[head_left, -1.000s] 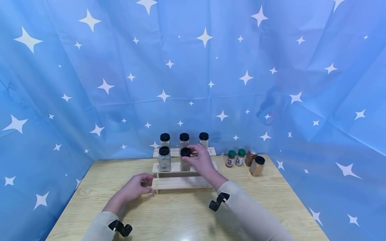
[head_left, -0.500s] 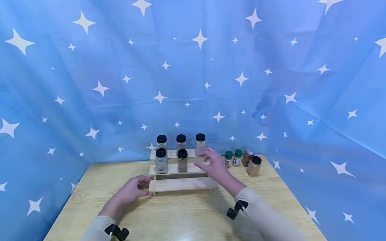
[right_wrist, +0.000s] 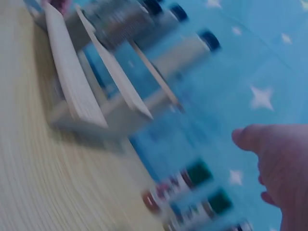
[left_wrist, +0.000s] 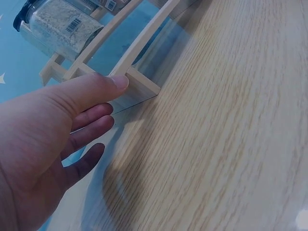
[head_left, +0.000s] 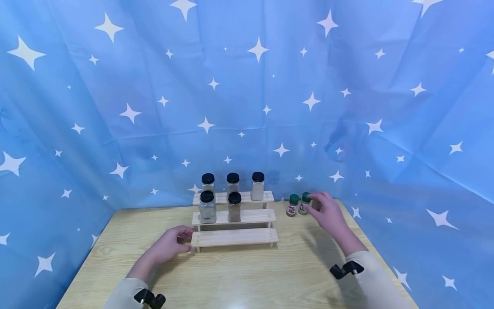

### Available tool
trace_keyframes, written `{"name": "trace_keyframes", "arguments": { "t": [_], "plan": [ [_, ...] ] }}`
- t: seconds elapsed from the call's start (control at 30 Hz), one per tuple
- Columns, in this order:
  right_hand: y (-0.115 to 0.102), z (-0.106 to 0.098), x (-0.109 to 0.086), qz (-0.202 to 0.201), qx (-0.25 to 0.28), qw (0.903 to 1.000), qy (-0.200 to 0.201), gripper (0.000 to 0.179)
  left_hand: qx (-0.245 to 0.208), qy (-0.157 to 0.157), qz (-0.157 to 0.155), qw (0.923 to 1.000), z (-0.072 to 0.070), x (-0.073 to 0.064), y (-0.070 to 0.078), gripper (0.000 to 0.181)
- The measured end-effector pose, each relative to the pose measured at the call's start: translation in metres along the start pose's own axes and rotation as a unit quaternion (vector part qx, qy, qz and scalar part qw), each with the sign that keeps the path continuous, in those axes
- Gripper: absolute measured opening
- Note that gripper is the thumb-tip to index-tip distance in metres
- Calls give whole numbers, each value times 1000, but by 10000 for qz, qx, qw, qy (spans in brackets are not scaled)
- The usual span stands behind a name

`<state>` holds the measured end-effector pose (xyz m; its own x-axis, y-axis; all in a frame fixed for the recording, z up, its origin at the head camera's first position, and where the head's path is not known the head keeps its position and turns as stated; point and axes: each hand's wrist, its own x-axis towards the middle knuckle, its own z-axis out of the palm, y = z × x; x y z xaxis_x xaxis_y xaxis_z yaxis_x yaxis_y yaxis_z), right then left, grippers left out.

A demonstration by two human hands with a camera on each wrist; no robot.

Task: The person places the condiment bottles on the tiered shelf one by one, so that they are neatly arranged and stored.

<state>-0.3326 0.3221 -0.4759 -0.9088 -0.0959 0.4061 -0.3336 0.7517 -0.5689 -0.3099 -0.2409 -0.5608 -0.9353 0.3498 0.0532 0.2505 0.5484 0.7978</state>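
Note:
My left hand is at the left end of the three-tier wooden spice rack. In the left wrist view its thumb rests against the end of the lowest shelf; several fingers hang loosely below, and the index finger is hidden. My right hand is over the right-hand jars, thumb extended. Its fingertips are beside a green-capped spice jar; contact cannot be told. Another green-capped jar stands to the left. The hand hides the brown and tan jars behind it.
Black-capped jars stand on the rack: a pale one and a brown one on the middle tier, three on the top tier, including a white one. A blue star-patterned curtain hangs behind the wooden table.
My right hand has let go of the brown black-capped jar on the middle tier and moved right to the jars beside the rack. My left hand has stayed at the rack's end.

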Motion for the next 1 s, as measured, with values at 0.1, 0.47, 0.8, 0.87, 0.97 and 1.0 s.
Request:
{"name": "trace_keyframes", "arguments": {
  "t": [0.1,0.47,0.8,0.87,0.97,1.0],
  "plan": [
    [25,-13,-3,209,-29,9998,66,51,-13,29,-11,10000,-1,0,2,60],
    [69,-22,-11,511,256,9979,291,55,-38,15,-68,10000,-2,1,6,59],
    [86,-14,-12,696,509,9963,26,63,-20,-11,-63,10000,0,1,2,59],
    [88,-13,-12,723,509,9961,-5,63,-17,-1,-67,10000,0,1,2,59],
    [93,-10,-13,622,494,9968,-20,60,-20,15,-79,10000,0,0,1,58],
    [95,-9,-14,564,503,9971,-19,59,-25,20,-85,10000,0,0,2,58]
  ]
}}
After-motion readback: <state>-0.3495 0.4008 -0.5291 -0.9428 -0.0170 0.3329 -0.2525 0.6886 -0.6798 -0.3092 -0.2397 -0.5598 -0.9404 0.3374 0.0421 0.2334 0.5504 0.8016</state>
